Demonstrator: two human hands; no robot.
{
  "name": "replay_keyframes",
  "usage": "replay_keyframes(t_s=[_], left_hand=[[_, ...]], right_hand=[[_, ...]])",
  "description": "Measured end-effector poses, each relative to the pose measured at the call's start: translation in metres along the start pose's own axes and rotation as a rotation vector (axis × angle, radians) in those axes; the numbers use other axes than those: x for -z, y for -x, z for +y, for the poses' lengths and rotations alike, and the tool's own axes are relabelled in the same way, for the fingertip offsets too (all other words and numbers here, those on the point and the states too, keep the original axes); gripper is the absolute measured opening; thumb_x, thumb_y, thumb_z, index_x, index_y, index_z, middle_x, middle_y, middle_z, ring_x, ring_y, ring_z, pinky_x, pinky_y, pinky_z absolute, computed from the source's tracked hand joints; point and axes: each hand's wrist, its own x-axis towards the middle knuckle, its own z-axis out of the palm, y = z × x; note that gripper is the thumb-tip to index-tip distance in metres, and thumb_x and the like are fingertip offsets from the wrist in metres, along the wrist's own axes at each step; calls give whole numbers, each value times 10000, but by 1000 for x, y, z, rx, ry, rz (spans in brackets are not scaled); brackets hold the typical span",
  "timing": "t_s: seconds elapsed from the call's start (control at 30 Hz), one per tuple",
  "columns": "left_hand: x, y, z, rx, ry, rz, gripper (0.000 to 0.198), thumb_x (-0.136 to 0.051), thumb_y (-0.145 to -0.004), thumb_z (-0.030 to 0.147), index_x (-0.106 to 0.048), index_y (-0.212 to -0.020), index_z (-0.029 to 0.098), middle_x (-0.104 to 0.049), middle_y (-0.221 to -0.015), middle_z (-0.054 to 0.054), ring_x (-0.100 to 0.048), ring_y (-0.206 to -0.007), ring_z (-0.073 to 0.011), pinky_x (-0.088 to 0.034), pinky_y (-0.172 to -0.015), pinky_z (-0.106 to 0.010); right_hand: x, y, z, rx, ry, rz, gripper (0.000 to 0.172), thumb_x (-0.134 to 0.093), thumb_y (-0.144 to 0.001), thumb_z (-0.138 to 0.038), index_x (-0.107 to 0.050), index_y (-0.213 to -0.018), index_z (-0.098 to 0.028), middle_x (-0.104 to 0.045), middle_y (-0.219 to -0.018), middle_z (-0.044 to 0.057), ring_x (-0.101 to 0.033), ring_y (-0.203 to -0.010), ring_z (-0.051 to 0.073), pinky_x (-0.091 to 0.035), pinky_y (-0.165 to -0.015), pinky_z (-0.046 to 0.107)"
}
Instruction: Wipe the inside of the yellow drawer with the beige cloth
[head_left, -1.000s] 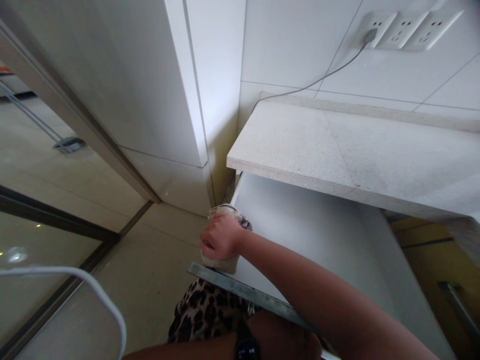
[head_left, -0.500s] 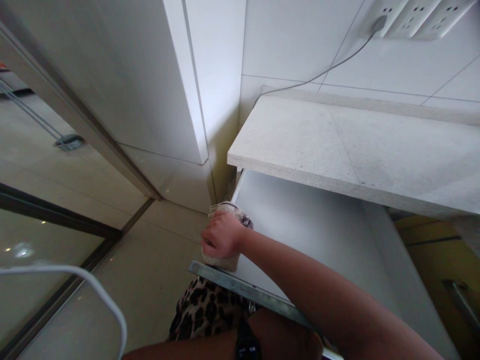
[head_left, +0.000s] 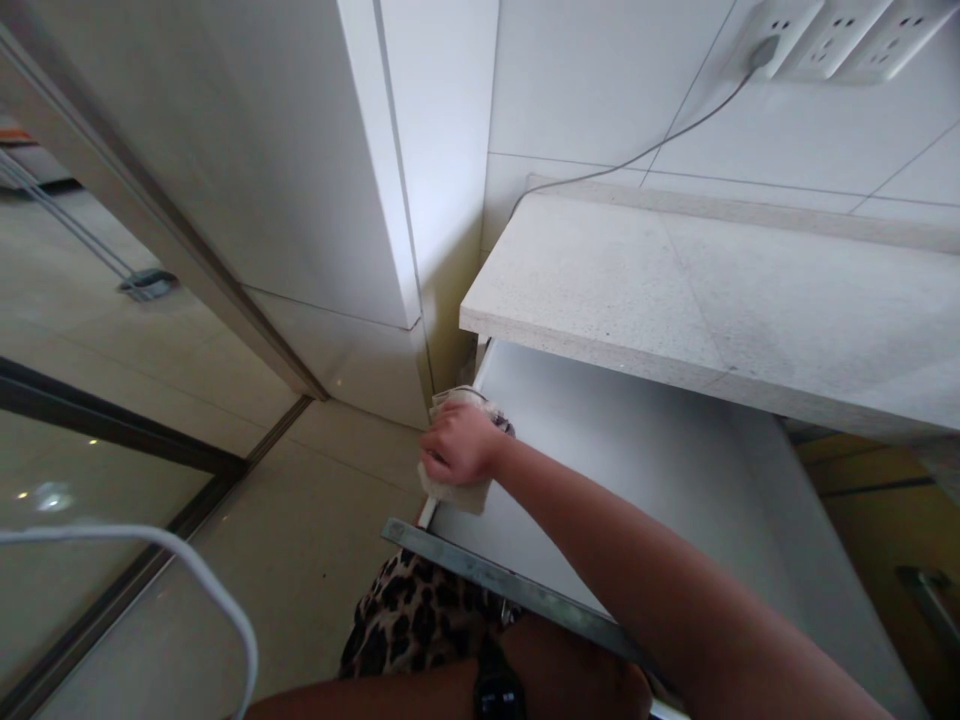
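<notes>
Right hand (head_left: pixel 459 445) closes on cloth (head_left: pixel 459 497) at the drawer's (head_left: pixel 600 440) side

And there's the right hand, arm stretched across the open drawer, fingers curled firmly around the pale cloth! The cloth is right under that hand, bulging out around the knuckles, over the drawer's left rim and near the front panel (head_left: pixel 510 588). Down low, the left hand (head_left: pixel 574 665), watch (head_left: pixel 497 690) at its wrist, is at the outer side of the front panel, apart from the cloth; its fingers are hidden, so I can't tell what they grip. The countertop (head_left: pixel 675 290) overhangs the drawer's far end.
</notes>
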Motion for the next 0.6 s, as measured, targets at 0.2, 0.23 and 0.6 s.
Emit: replay_keyframes(t_s=[0.2, 0.23, 0.6], left_hand=[[14, 6, -12, -75, 14, 12, 238, -520, -959, 255, -644, -770, 182, -709, -745, -61, -609, -621, -160, -434, -518, -269], [14, 6, -12, -64, 3, 15, 241, -522, -961, 257, -642, -766, 182, -710, -749, -61, -616, -639, -164, -446, -533, -271], [10, 0, -10, 13, 59, 16, 243, -485, -975, 288, -665, -861, 172, -722, -810, -63, -650, -754, -175, -497, -632, -262]], right_hand=[[5, -1, 58, -128, 36, 88, 342, -443, -933, -341, -687, -755, -181, -706, -793, 86, -578, -788, 211, -347, -922, 384], [5, -1, 63, -140, 33, 99, 343, -441, -937, -338, -688, -759, -179, -707, -807, 89, -577, -800, 213, -343, -931, 384], [6, 0, 49, -261, 42, 108, 340, -461, -940, -332, -713, -769, -182, -719, -807, 87, -591, -846, 221, -334, -974, 378]])
